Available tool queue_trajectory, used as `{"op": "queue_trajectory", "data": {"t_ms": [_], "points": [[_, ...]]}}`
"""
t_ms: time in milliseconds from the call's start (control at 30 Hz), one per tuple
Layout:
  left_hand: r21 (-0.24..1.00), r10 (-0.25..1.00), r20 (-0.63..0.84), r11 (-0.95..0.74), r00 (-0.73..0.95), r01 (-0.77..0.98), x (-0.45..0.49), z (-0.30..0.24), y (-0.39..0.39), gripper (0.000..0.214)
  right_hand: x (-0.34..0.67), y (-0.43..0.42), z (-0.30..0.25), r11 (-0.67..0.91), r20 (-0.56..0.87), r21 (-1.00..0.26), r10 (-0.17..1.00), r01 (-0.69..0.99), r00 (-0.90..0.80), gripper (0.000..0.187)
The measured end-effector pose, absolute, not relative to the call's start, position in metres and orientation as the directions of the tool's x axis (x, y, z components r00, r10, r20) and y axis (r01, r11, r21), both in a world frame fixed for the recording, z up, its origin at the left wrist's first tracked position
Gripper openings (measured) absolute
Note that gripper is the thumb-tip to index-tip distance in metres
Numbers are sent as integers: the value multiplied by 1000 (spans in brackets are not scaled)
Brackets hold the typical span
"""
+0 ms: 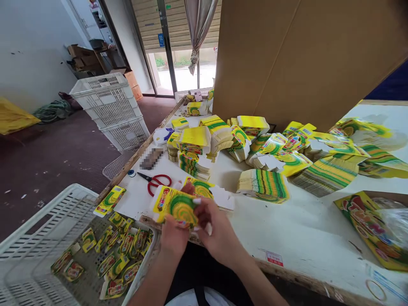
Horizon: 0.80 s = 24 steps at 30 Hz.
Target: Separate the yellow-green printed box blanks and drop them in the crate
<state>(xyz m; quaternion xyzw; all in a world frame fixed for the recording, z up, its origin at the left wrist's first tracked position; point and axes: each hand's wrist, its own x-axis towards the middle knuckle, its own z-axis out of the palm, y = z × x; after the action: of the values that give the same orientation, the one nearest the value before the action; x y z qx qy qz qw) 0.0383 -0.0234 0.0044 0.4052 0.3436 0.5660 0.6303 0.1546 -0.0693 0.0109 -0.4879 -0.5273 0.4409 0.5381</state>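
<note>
A small yellow and green printed carton (176, 207) is held over the table's near edge. My left hand (174, 238) is closed on it, the thumb across its near side and the fingers beneath. At the carton's right end my right hand (216, 231) has its bent fingers on the end; what they pinch there is partly hidden. Just behind lies a pile of flat cartons (204, 189) with white flaps. Red-handled scissors (156, 182) rest to the left of that pile. A single carton (110, 200) lies at the table's left corner.
Below left stands a white plastic crate (35, 227) with several folded cartons (127, 246) inside. Stacks of flat cartons (263, 185) spread across the white table (287, 229). A large cardboard sheet (287, 55) rises behind. An open printed box (366, 225) sits right; stacked crates (111, 106) stand left.
</note>
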Motion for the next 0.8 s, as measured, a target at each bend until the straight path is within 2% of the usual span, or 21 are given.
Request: {"op": "queue_trajectory", "data": {"t_ms": [33,100,200,300,367,433,533,600,700,767,800], "points": [[862,991,-29,90,129,-499,43,11,-26,65,147,-73,13,126,126,-992,992,-19,11,45],[779,994,-56,101,93,-619,49,21,-26,59,137,-79,16,95,99,-991,994,-97,-39,40],[754,996,-82,89,42,-651,50,23,-23,58,131,-80,14,71,75,-995,996,-75,-41,41],[816,992,-111,128,64,-564,46,16,-23,67,139,-76,5,124,127,-991,990,42,69,32],[856,996,-50,78,69,-511,41,9,-26,70,148,-74,0,184,203,-974,968,134,146,26],[905,999,11,6,37,-425,37,4,-29,58,156,-74,-2,233,276,-948,941,215,196,22],[969,1000,20,-22,-13,-244,31,3,-31,31,166,-75,-2,274,352,-906,911,323,216,17],[987,999,34,-29,30,-157,23,9,-29,25,174,-76,-1,300,401,-865,895,403,195,18],[969,968,221,-203,123,-143,6,24,-21,35,188,-77,2,326,519,-713,841,621,155,25],[926,911,375,-359,173,-117,-3,33,-16,58,193,-79,5,313,586,-565,803,763,104,27],[914,889,402,-403,219,-45,-6,36,-14,74,193,-80,8,316,601,-505,797,803,64,28]]}}
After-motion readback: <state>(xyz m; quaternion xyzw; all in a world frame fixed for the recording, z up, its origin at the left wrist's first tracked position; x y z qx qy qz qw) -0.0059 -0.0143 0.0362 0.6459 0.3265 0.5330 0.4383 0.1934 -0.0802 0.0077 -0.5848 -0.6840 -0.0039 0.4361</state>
